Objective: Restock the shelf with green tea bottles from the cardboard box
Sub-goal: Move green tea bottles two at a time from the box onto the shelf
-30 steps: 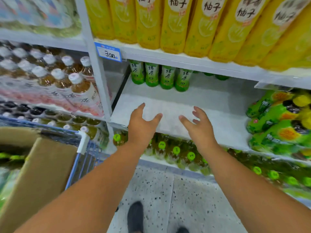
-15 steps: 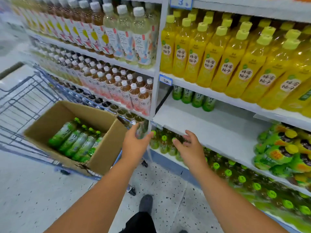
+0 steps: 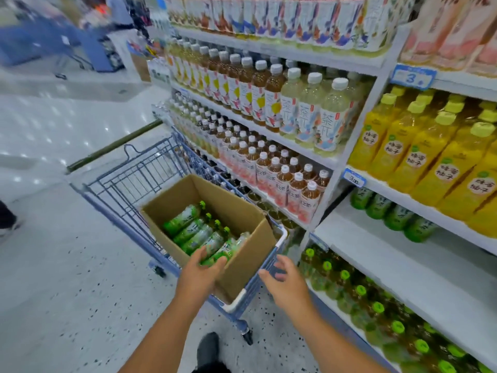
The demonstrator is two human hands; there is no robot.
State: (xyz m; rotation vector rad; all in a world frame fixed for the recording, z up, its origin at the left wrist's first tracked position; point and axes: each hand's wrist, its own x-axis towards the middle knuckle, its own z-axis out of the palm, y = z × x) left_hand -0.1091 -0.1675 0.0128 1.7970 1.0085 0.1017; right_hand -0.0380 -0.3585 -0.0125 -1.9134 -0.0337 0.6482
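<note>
A cardboard box (image 3: 236,211) sits open in a blue wire cart (image 3: 134,170) beside the shelving, and about five green tea bottles (image 3: 188,227) lie on their sides inside it, caps pointing away from the person — the nearest ones blur together, so the count is not firm. The left hand (image 3: 200,274) reaches over the near wall of the box with its fingers curled around the bottom end of the nearest bottle; whether the grasp is fully closed cannot be told. The right hand (image 3: 286,284) hovers just outside the box's near corner, fingers spread and holding nothing. On the white shelf (image 3: 403,259) to the right, four green bottles (image 3: 392,214) stand in a row at the back, the rest of that level bare. Above them stand yellow bottles (image 3: 430,154) whose round labels read 蜂蜜柚子. Two blue price tags (image 3: 355,179) show — the lower reads roughly "3.00", the upper a large "3". Further left, pale bottles (image 3: 320,117) with white caps carry 茶π on their labels. Green-capped bottles (image 3: 376,308) crowd the bottom level. One dark shoe (image 3: 207,348) shows on the speckled floor.
</note>
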